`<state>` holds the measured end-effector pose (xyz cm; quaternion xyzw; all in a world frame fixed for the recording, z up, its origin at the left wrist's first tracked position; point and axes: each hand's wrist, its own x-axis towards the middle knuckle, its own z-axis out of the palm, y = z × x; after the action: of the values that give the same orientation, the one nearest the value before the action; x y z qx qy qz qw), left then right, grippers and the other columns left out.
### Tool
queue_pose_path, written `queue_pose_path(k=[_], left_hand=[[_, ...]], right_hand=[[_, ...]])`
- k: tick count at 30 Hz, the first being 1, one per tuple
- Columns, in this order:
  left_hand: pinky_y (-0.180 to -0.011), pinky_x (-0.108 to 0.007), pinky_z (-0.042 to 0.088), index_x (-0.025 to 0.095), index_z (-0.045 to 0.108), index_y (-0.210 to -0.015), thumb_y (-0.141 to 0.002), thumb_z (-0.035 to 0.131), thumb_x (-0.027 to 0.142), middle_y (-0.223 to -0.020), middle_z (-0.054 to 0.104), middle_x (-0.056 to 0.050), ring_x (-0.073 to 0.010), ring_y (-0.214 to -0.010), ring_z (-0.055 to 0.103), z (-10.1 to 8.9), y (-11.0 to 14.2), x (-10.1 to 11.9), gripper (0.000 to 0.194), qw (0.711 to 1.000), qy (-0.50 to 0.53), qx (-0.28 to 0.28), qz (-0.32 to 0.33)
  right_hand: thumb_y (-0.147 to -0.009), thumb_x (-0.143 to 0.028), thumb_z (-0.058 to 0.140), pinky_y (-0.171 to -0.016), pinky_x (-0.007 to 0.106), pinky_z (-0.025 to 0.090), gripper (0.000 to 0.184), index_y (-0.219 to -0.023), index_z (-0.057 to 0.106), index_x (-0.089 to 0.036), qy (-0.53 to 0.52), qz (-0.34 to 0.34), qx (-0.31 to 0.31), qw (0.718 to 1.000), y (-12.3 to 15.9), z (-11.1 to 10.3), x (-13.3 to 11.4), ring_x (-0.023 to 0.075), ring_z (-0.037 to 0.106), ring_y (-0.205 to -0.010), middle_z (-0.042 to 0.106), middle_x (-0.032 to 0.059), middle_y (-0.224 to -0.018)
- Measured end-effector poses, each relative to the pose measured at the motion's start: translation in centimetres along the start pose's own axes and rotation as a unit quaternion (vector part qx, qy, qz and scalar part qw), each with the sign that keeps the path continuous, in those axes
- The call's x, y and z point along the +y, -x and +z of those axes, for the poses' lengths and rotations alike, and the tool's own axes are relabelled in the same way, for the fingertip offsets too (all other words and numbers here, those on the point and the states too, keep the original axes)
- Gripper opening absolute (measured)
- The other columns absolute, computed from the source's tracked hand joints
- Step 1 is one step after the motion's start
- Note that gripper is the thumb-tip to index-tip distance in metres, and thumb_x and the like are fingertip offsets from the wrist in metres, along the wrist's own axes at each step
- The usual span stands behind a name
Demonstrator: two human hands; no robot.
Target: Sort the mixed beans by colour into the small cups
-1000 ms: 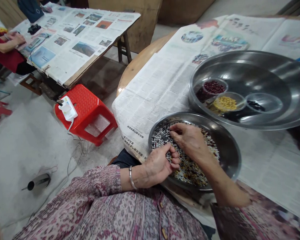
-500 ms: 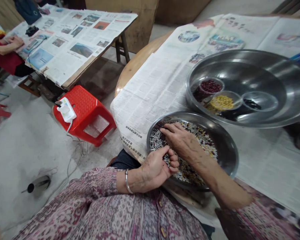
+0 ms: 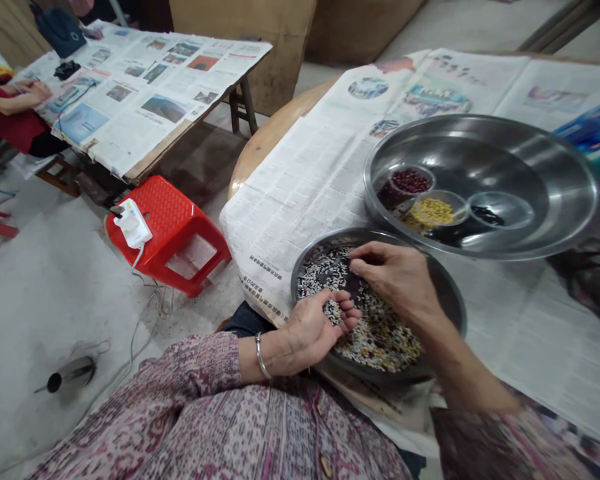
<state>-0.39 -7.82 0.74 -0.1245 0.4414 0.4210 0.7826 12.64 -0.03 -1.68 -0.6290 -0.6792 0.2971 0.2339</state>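
A steel bowl (image 3: 453,300) at the table's near edge holds mixed grains (image 3: 380,343) of white, black, yellow and dark red. My left hand (image 3: 313,327), palm up and cupped over the bowl's near left side, carries a small heap of grains (image 3: 333,311). Above the bowl's middle, my right hand (image 3: 400,277) has thumb and forefinger pinched together; what lies between the tips is too small to make out. Behind stands a wider steel basin (image 3: 530,143) with clear tubs of dark red beans (image 3: 411,181), yellow beans (image 3: 433,212) and black seeds (image 3: 487,215).
Newspaper (image 3: 300,170) covers the round table. A blue package (image 3: 593,127) lies beyond the basin at right. To the left are a red stool (image 3: 180,220) with a white power strip (image 3: 133,223), and a second newspaper-covered table (image 3: 130,127) where another person's hands (image 3: 35,90) rest.
My right hand has lifted off the grains and drawn its fingers into a pinch. My left hand has opened somewhat, showing grains in the palm. The view has shifted slightly.
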Motion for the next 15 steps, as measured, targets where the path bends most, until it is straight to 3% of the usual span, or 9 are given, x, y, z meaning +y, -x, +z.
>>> queue_pose_path(k=[2,6,8,10,12,15], left_hand=[[-0.062,-0.020,0.049,0.011,0.059,-0.074,-0.095,0.044,0.016,-0.072,0.054,-0.004,-0.0101,-0.065,0.056,0.2,-0.5,-0.1,0.027,1.000,0.010,-0.002,0.014],[-0.064,-0.019,0.047,0.013,0.059,-0.073,-0.092,0.050,0.013,-0.074,0.056,-0.002,-0.0073,-0.062,0.050,0.8,-1.1,-0.1,0.021,0.999,0.026,0.008,0.038],[-0.060,-0.017,0.044,0.013,0.056,-0.073,-0.092,0.049,0.012,-0.071,0.053,-0.001,-0.0068,-0.060,0.048,0.9,-1.0,0.1,0.021,0.999,0.020,0.008,0.025],[-0.051,-0.014,0.037,0.014,0.051,-0.070,-0.095,0.044,0.014,-0.066,0.048,0.000,-0.0062,-0.056,0.045,0.8,-0.8,0.4,0.025,1.000,0.006,-0.002,-0.002],[-0.043,-0.013,0.026,0.015,0.045,-0.069,-0.098,0.040,0.019,-0.061,0.040,0.003,-0.0049,-0.049,0.036,0.5,-0.5,0.7,0.030,0.999,-0.003,-0.021,-0.036],[-0.039,-0.012,0.015,0.017,0.040,-0.069,-0.100,0.043,0.028,-0.059,0.030,0.007,-0.0039,-0.044,0.023,0.0,-0.2,1.0,0.033,0.997,-0.002,-0.047,-0.065]], right_hand=[[-0.074,-0.036,0.061,-0.055,0.028,0.045,0.020,-0.083,0.072,-0.022,-0.043,0.008,-0.002,0.999,1.4,-1.2,-0.6,0.0159,0.060,-0.060,0.071,0.0023,-0.072],[-0.076,-0.040,0.063,-0.072,0.033,0.054,0.021,-0.083,0.076,-0.026,-0.063,-0.103,-0.128,0.984,3.6,-2.5,-1.7,0.0192,0.069,-0.076,0.076,0.0037,-0.085],[-0.079,-0.042,0.062,-0.077,0.035,0.054,0.023,-0.088,0.077,-0.027,-0.051,-0.098,-0.106,0.988,3.7,-2.7,-1.1,0.0204,0.070,-0.080,0.077,0.0044,-0.091],[-0.080,-0.044,0.062,-0.073,0.035,0.054,0.025,-0.091,0.076,-0.026,-0.020,-0.044,-0.057,0.997,3.1,-2.4,0.2,0.0210,0.069,-0.076,0.077,0.0052,-0.089],[-0.078,-0.043,0.063,-0.068,0.036,0.052,0.027,-0.092,0.075,-0.023,0.030,-0.003,-0.050,0.998,2.5,-1.7,1.8,0.0215,0.067,-0.069,0.075,0.0061,-0.083],[-0.080,-0.043,0.061,-0.071,0.038,0.052,0.037,-0.102,0.073,-0.016,0.099,-0.035,-0.031,0.994,1.8,0.0,3.3,0.0243,0.066,-0.076,0.074,0.0111,-0.090]])
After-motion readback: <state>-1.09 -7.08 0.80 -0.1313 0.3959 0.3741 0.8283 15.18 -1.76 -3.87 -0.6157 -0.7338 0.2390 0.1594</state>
